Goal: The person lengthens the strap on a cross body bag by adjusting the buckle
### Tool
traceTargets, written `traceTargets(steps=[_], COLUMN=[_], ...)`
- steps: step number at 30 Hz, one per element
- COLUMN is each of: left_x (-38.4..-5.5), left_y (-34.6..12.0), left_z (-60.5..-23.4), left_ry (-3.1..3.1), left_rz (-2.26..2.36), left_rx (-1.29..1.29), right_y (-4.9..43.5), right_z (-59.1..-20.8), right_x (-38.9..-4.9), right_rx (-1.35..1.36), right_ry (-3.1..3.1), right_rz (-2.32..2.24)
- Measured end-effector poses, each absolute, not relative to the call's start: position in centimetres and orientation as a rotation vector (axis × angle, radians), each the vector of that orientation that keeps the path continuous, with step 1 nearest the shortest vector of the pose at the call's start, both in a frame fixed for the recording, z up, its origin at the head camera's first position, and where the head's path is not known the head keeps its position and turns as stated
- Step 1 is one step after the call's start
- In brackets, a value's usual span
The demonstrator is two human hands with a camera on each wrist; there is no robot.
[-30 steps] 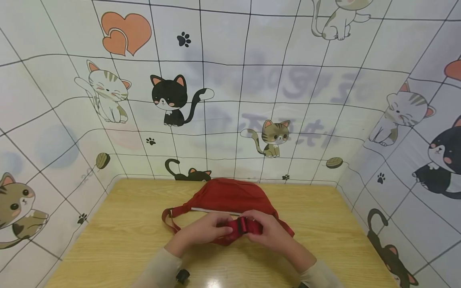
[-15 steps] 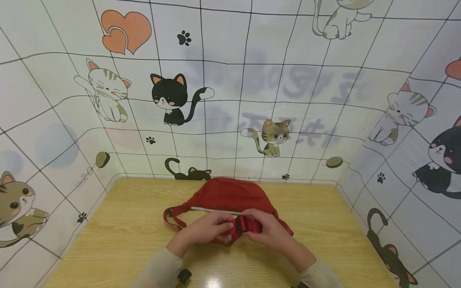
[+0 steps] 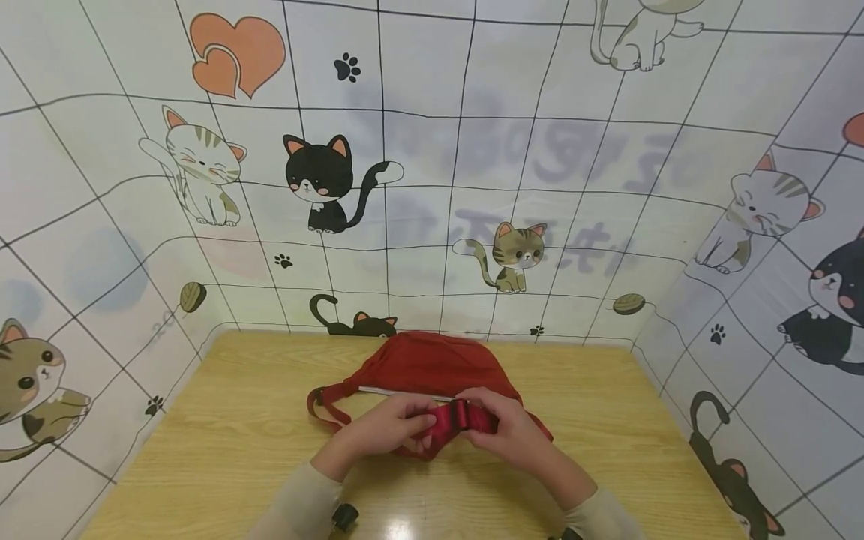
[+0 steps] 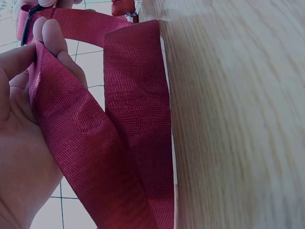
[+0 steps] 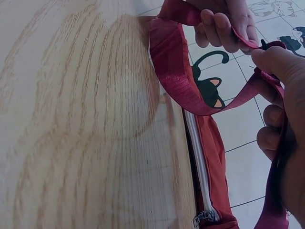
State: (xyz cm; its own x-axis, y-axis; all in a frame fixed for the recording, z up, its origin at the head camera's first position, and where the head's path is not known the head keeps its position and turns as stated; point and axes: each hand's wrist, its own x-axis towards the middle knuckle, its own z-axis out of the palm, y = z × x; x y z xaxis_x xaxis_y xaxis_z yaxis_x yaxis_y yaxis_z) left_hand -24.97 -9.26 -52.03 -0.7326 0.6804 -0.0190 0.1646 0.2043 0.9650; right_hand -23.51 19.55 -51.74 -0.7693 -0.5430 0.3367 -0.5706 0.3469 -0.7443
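Observation:
A red waist bag lies on the table, its zip along the side nearer the hands. My left hand pinches the bag's red webbing strap between thumb and fingers. Just to the right, my right hand grips the same strap beside a black strap slider. In the right wrist view the right thumb lies close to this slider. Between the hands the strap is raised off the table, and a loop of it hangs down. Part of the slider is hidden by fingers.
The wooden table is enclosed at the back and sides by white sheeting printed with cats and grid lines. Another strap loop lies at the bag's left end. A small black object shows by the left sleeve.
The right hand and the slider have shifted slightly right, showing a little more strap between the hands. Both hands keep their hold, and the bag stays in place.

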Motion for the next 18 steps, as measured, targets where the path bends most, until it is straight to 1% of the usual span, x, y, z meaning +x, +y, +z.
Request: traceTargets(steps=[12, 18], left_x=[-24.91, -24.65], left_y=[-8.60, -8.81], left_z=[-51.49, -51.47], left_ry=[2.078, 2.250], left_rz=[1.513, 1.464], left_rx=[0.819, 0.838], right_y=[18.95, 18.81], right_z=[-51.85, -51.91], right_x=[-23.62, -23.43], right_rx=[1.152, 1.139], right_ry=[-2.547, -2.523], right_rz=[1.357, 1.344])
